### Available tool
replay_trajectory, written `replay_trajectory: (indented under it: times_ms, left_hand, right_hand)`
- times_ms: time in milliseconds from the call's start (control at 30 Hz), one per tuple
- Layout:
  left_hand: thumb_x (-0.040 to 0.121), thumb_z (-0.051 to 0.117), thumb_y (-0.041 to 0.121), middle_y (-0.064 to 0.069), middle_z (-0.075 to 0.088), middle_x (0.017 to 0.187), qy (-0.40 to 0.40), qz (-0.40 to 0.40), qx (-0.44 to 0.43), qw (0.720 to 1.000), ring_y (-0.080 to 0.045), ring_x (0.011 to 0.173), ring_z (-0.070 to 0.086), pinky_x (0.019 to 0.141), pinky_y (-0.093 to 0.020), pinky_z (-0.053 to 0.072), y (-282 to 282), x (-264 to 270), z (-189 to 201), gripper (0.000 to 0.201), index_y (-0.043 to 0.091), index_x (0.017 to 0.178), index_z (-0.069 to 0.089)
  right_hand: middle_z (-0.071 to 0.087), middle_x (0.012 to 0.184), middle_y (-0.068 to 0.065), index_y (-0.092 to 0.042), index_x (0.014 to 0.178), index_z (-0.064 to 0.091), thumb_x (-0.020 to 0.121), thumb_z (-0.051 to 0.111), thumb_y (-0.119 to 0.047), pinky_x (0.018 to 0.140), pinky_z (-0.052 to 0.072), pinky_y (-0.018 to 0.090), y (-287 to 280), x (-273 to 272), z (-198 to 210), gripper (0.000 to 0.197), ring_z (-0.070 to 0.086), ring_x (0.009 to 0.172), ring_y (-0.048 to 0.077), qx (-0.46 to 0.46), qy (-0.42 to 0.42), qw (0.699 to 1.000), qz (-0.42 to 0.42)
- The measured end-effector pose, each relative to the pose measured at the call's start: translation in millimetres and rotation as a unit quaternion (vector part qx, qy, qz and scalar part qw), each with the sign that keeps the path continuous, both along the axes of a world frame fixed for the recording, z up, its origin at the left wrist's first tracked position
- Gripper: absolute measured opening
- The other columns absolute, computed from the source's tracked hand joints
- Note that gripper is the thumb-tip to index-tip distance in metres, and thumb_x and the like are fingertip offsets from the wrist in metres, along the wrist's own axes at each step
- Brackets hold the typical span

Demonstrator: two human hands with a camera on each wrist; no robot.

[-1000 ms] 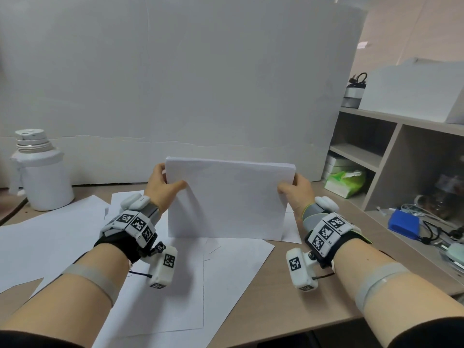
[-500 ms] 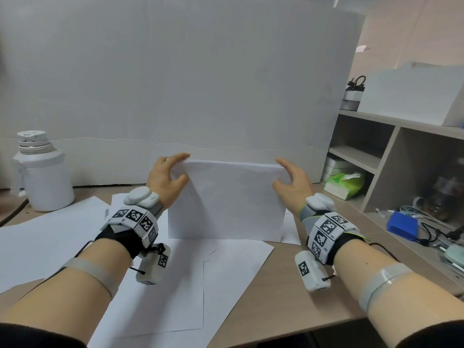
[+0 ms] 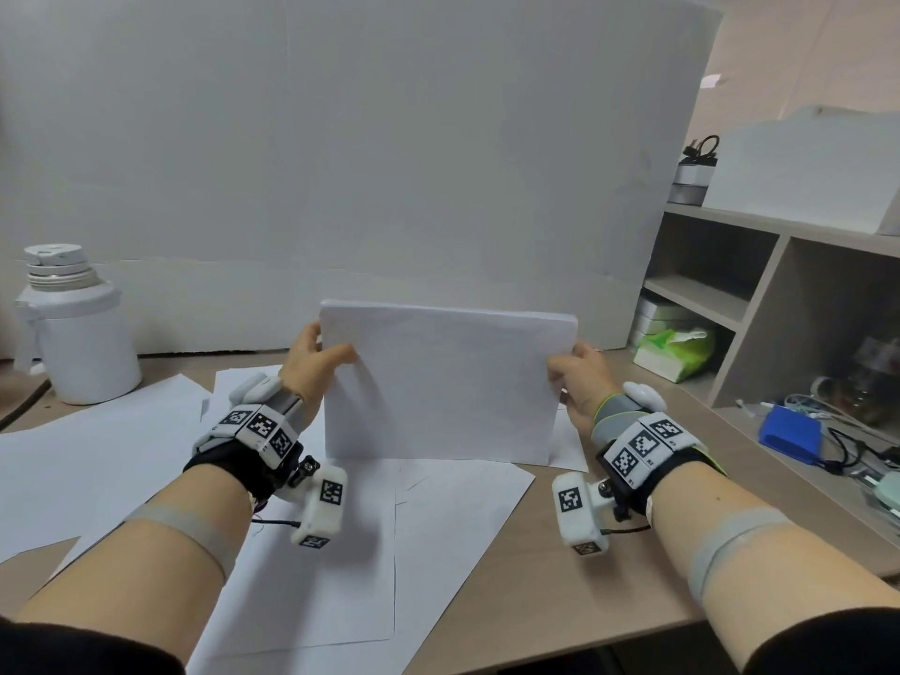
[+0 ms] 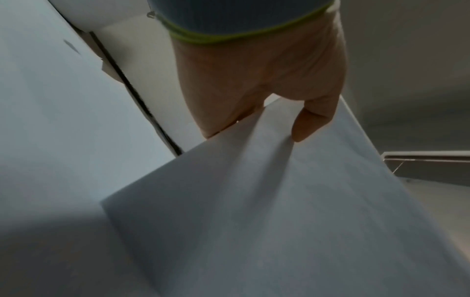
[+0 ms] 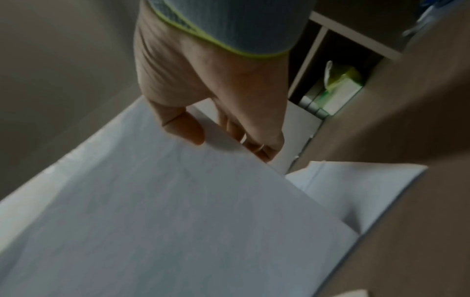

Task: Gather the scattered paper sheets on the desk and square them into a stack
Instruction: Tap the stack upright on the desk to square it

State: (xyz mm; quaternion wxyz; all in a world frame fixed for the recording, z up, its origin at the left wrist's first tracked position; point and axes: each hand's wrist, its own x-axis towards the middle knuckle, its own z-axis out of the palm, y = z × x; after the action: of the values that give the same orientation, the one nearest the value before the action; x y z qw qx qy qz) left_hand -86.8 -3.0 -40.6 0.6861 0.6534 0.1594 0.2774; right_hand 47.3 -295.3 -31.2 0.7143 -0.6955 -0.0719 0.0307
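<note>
A bundle of white paper sheets [image 3: 440, 382] stands upright on its long lower edge in the middle of the desk. My left hand [image 3: 316, 360] pinches its left side, thumb on the near face [image 4: 309, 124] and fingers behind. My right hand [image 3: 577, 375] pinches the right side the same way, thumb in front [image 5: 185, 128]. The bundle [image 4: 279, 201] fills both wrist views [image 5: 165, 201]. Loose sheets [image 3: 438, 518] still lie flat on the desk under and around the bundle, with more of them [image 3: 87, 460] spread to the left.
A white jug [image 3: 73, 328] stands at the back left. A white board [image 3: 341, 163] closes off the back of the desk. On the right are shelves [image 3: 759, 294] with a green packet [image 3: 674, 353], a blue object [image 3: 791, 433] and cables.
Half a second ago both hands had their fingers spread at the bundle's top corners; now they have slid down and pinch its side edges again, as they did a second ago.
</note>
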Motion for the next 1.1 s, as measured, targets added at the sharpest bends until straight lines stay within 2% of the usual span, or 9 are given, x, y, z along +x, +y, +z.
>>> replay_trajectory:
  times_ms: [67,200,433,567,767,867,967,1033,1100]
  left_hand:
    - [0.041,0.068,0.025,-0.023,0.069,0.107,0.020,-0.018,0.005,1.000,-0.033,0.090,0.064,0.081,-0.042,0.048,1.4,1.5,-8.5,0.078,-0.001,0.115,0.060]
    - [0.054,0.062,0.013,-0.011,0.066,0.085,0.054,-0.029,0.029,0.998,-0.027,0.077,0.058,0.066,-0.030,0.041,0.1,2.7,-12.5,0.034,0.005,0.086,0.064]
    - [0.061,0.064,0.015,-0.024,0.072,0.105,0.049,-0.004,0.056,0.997,-0.037,0.087,0.067,0.082,-0.051,0.052,-0.2,9.0,-10.9,0.037,0.003,0.096,0.069]
    - [0.067,0.063,0.012,-0.018,0.069,0.094,0.032,0.016,0.066,0.997,-0.030,0.080,0.063,0.076,-0.039,0.049,-6.0,0.8,12.7,0.019,0.009,0.086,0.066]
    - [0.063,0.065,0.012,-0.006,0.067,0.096,-0.041,0.059,0.029,0.997,-0.023,0.082,0.064,0.071,-0.031,0.051,0.8,-15.1,46.0,0.057,0.010,0.120,0.057]
    - [0.078,0.074,0.019,-0.001,0.060,0.103,-0.064,0.153,0.039,0.985,-0.011,0.082,0.059,0.072,-0.023,0.045,9.2,-24.0,52.6,0.063,0.016,0.133,0.045]
    - [0.070,0.078,0.045,-0.007,0.057,0.126,-0.063,0.223,-0.030,0.972,-0.017,0.099,0.057,0.086,-0.032,0.049,11.4,-27.5,48.0,0.086,0.016,0.141,0.038]
    - [0.065,0.083,0.051,-0.010,0.057,0.131,-0.072,0.185,-0.134,0.971,-0.019,0.100,0.056,0.074,-0.034,0.054,6.1,-33.4,43.5,0.095,0.015,0.142,0.041]
    - [0.071,0.085,0.044,-0.006,0.064,0.128,-0.115,0.062,-0.250,0.959,-0.022,0.108,0.064,0.076,-0.038,0.059,-1.5,-35.0,39.7,0.078,0.015,0.136,0.053]
  right_hand:
    - [0.058,0.073,0.004,-0.012,0.084,0.060,0.045,0.048,-0.004,0.062,0.038,0.028,1.5,2.0,-8.6,0.041,0.051,0.069,0.023,-0.027,0.033,0.999,0.029]
    - [0.062,0.078,0.013,-0.002,0.084,0.065,0.051,0.054,-0.001,0.072,0.048,0.037,5.3,9.9,-17.8,0.034,0.058,0.076,0.029,-0.034,0.036,0.995,0.085]
    - [0.071,0.083,0.011,-0.007,0.082,0.071,0.064,0.062,-0.011,0.078,0.057,0.048,6.6,9.2,-13.9,0.020,0.066,0.078,0.030,-0.075,-0.015,0.996,0.055]
    - [0.070,0.081,0.001,-0.013,0.086,0.068,0.081,0.059,-0.007,0.069,0.054,0.029,10.3,-3.5,8.0,0.012,0.064,0.074,0.021,-0.130,-0.097,0.986,0.027]
    - [0.059,0.069,-0.003,-0.013,0.088,0.063,0.084,0.057,-0.001,0.044,0.041,0.008,25.9,-30.4,49.2,0.014,0.050,0.052,0.004,-0.091,-0.196,0.976,-0.026]
    - [0.056,0.065,-0.006,-0.014,0.084,0.062,0.084,0.057,-0.003,0.047,0.043,0.013,38.4,-38.5,61.0,0.013,0.049,0.050,0.007,-0.030,-0.184,0.981,-0.045]
    - [0.058,0.067,-0.006,-0.018,0.079,0.062,0.082,0.057,-0.008,0.055,0.046,0.022,55.9,-40.0,65.6,0.012,0.050,0.056,0.014,0.017,-0.149,0.987,-0.062]
    - [0.059,0.069,-0.004,-0.016,0.084,0.063,0.080,0.058,-0.011,0.057,0.046,0.025,76.2,-44.0,65.0,0.008,0.050,0.059,0.018,0.037,-0.121,0.991,-0.044]
    - [0.059,0.071,-0.003,-0.014,0.085,0.063,0.079,0.058,-0.012,0.059,0.047,0.028,90.0,-46.1,60.2,0.008,0.050,0.063,0.020,0.051,-0.094,0.993,-0.039]
